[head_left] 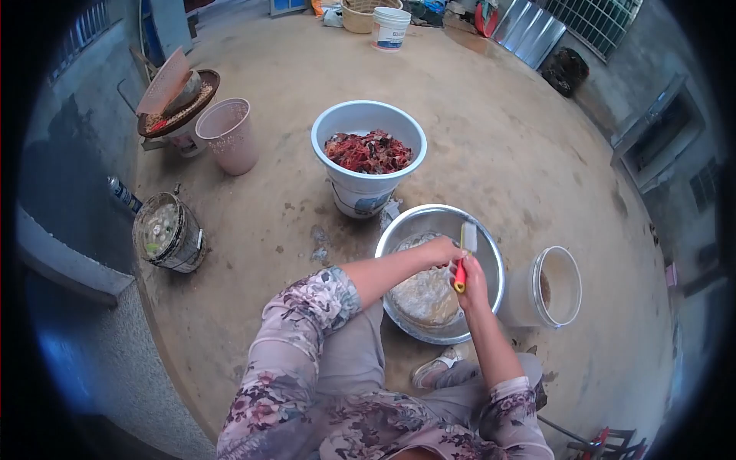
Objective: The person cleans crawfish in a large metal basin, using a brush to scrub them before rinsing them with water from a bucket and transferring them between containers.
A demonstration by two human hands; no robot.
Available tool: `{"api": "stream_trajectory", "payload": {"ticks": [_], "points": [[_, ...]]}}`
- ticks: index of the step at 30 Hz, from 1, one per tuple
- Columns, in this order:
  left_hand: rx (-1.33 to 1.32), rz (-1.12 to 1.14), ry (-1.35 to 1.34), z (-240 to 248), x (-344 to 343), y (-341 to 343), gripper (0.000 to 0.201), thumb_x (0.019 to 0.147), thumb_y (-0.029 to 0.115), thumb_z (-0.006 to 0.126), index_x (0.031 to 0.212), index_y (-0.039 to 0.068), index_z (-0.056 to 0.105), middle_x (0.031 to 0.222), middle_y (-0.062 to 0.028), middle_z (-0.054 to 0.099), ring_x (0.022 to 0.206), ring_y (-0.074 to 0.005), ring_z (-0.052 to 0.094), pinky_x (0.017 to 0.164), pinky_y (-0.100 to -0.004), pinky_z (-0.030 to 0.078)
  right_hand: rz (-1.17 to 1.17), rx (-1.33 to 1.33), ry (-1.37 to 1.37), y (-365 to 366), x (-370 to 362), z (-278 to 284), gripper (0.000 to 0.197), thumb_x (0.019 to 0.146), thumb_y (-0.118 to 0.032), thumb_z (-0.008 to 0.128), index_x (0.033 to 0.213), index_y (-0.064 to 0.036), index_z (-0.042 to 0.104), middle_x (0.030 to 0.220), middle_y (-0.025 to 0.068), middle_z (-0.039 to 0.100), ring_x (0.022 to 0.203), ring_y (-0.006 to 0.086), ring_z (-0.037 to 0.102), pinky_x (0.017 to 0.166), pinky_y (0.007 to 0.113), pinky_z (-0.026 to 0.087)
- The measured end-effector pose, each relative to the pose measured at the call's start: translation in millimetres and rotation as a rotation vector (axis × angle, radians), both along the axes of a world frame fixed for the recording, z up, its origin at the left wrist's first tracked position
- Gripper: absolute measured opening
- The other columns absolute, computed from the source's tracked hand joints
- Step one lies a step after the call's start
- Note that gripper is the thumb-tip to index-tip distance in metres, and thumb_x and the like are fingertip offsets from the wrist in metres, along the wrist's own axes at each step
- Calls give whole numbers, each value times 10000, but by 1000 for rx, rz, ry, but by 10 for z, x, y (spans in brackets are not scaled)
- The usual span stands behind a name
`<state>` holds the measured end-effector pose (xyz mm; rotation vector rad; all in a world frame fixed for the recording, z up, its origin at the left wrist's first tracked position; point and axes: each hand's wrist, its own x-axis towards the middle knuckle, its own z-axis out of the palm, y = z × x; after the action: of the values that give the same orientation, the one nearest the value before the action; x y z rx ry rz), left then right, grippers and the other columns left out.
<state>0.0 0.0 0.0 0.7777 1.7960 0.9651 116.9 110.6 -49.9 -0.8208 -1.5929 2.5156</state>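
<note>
My right hand (474,280) is closed round the red and yellow handle of a small brush-like tool (460,277). Its pale rectangular head (469,237) points away from me. Right beside it my left hand (442,251) has its fingers curled in against the tool and the right hand; whatever they pinch is hidden. Both hands are above a wide metal basin (497,253) of cloudy, foamy liquid (422,297). Just beyond it, a pale blue tub (316,142) full of chopped-looking red and dark pieces (369,153) sits on top of a white bucket (349,201).
Right of the basin, a whitish bucket (521,295) leans open. At left are a grimy bucket (180,257), a spray can (123,193), a pink basket (230,146) and a round tray (205,90). Another white bucket (389,34) stands far off on the concrete floor (491,130).
</note>
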Motion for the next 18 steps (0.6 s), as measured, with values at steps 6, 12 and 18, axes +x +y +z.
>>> {"api": "stream_trajectory", "payload": {"ticks": [6, 12, 18], "points": [[395, 233, -489, 129, 92, -308, 262, 771, 161, 541, 985, 18, 494, 817, -85, 566, 708, -165, 570, 614, -271, 482, -150, 31, 283, -561, -283, 372, 230, 881, -195, 410, 1050, -48, 463, 918, 56, 543, 786, 113, 542, 661, 238, 451], [566, 342, -495, 283, -34, -477, 274, 760, -25, 472, 1033, -21, 450, 775, -87, 563, 680, -148, 560, 649, -259, 463, -66, 205, 221, -491, -103, 652, 378, 834, -221, 487, 1180, -91, 405, 918, 37, 549, 780, 89, 507, 666, 219, 418], [676, 721, -349, 282, -558, -678, 218, 816, 23, 431, 1030, -6, 464, 697, -90, 555, 595, -164, 541, 602, -275, 469, 641, 1220, 68, -144, 244, 218, 469, 743, -165, 554, 1197, -134, 441, 1093, 83, 499, 967, 194, 476, 754, 349, 419]]}}
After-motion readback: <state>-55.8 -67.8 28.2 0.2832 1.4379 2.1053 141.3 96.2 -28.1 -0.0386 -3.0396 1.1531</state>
